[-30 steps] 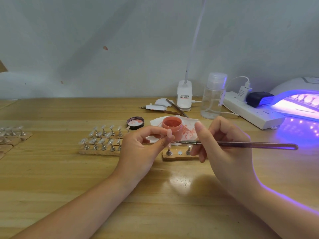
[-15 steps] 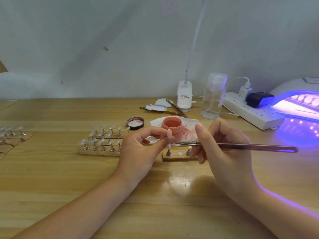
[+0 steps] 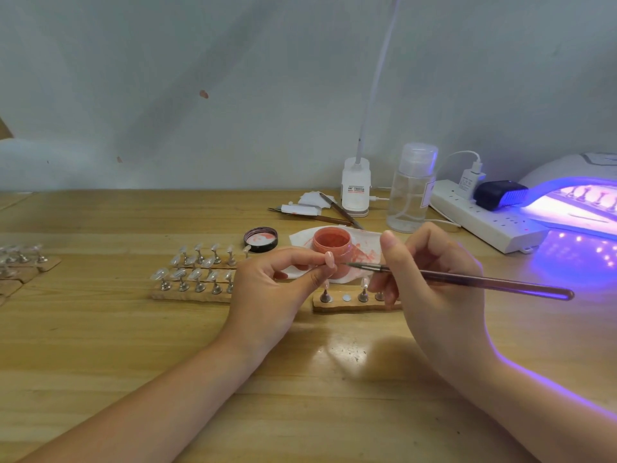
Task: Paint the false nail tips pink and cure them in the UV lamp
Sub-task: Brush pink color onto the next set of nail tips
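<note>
Hands meet over the table point(image 3: 133, 345), nail tip and brush almost touching.

Left hand point(image 3: 277, 292) pinches a pale nail tip point(image 3: 330, 259) between thumb and forefinger, raised just in front of the open pink jar point(image 3: 332, 243); right hand point(image 3: 430, 282) grips the brush point(image 3: 467, 279) like a pen, bristles pointing left, just beside the tip. Jar sits on a stained wipe point(image 3: 367, 245), its lid point(image 3: 261, 239) to the left. Below the hands a small wooden stand point(image 3: 354, 304) carries a few pegs, partly hidden by the right fingers. Left of it, two racks of clear tips point(image 3: 197, 272). Far right, the UV lamp point(image 3: 574, 202) glows violet with tips inside, beside a power strip point(image 3: 484, 222) and a clear bottle point(image 3: 412, 188).
</note>
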`<state>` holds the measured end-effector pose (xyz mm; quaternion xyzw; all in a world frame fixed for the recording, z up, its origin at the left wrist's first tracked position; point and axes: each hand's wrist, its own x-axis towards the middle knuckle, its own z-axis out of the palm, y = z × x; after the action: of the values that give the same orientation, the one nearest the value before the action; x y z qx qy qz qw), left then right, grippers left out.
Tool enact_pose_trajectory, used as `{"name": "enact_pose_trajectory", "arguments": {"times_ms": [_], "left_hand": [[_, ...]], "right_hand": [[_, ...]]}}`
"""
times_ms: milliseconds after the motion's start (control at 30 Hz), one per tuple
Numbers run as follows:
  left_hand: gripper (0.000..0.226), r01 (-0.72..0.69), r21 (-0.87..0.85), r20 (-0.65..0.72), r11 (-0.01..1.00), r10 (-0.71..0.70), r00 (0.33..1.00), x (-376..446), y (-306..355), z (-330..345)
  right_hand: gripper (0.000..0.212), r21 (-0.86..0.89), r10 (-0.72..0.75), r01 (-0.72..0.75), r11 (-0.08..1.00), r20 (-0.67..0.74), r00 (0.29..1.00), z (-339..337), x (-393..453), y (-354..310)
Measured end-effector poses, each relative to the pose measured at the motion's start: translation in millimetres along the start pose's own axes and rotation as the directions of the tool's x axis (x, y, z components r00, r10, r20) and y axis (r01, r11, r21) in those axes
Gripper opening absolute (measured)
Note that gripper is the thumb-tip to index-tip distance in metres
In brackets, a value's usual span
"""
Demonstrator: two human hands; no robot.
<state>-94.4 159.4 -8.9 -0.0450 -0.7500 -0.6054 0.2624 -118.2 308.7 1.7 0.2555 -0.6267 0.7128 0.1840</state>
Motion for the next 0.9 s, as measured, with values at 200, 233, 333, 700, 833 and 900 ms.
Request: {"name": "enact_pose_trajectory", "arguments": {"times_ms": [200,233,333,700,833,900], "left_hand": [[0.015,0.002,0.010,0.012,1.000,-0.002,1.000,1,-3,0],[0.015,0.002,0.010,0.011,1.000,-0.002,1.000,1,-3,0],[0.013,0.003,0.000,0.007,1.000,-0.003,1.000,1,-3,-1],[0.017,-0.028,0.029,0.021,0.999,0.028,0.999,0,0,0],[0.012,-0.025,0.031,0.020,0.999,0.025,1.000,0,-1,-1],[0.011,-0.026,0.032,0.023,0.999,0.025,0.999,0,-1,-1]], "right_hand": [[0.033,-0.064,-0.033,0.035,0.997,0.017,0.999,3,4,2],[0.033,-0.063,-0.036,0.037,0.997,0.024,0.999,1,2,3],[0.035,-0.064,-0.052,0.054,0.997,0.037,0.998,-4,-1,5],[0.032,-0.100,-0.087,0.093,0.991,0.063,0.994,0,6,3],[0.033,-0.089,-0.082,0.089,0.992,0.073,0.994,-4,3,4],[0.031,-0.087,-0.097,0.102,0.991,0.061,0.993,-5,2,3]]}}
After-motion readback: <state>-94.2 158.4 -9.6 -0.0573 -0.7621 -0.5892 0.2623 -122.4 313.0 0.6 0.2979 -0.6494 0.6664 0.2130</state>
